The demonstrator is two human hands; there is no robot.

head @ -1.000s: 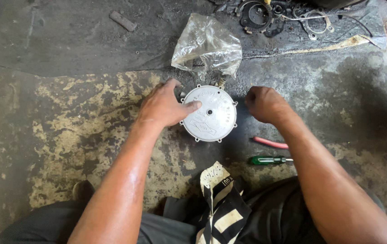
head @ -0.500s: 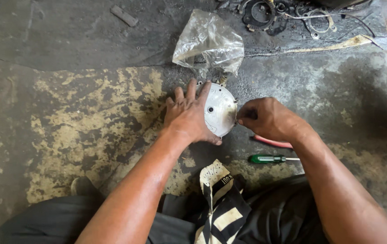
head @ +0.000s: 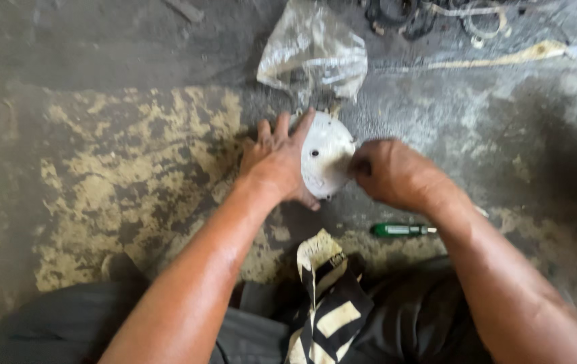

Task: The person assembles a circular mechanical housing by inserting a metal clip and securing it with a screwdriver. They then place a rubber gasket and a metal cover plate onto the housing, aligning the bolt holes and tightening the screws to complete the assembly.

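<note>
From the head camera, the one view I have, a good deal is hard to read. The picture is blurred by motion, most of all around the right hand (head: 391,176), so I cannot make out its fingertips or say for certain what they pinch; the fingers are curled shut against the right edge of the white round cover (head: 325,162). The left hand (head: 276,165) lies flat and spread over the cover's left half, hiding that part, with the thumb under its lower edge; the cover seems tipped up between the two hands, just above the floor (head: 100,182). Both forearms are cut off by the bottom edge.

Counting: two hands, one cover with a few small dark holes in its face, one green screwdriver (head: 402,230), one clear plastic bag (head: 312,57), one striped black-and-cream cloth (head: 329,303).

The screwdriver lies on the floor just under the right wrist, which covers its far end. The bag sits just beyond the cover, touching or nearly touching its top edge. A tangle of rings and wires (head: 430,13) at the top edge is cut off and too blurred to count. The cloth rests on my lap between the arms.
</note>
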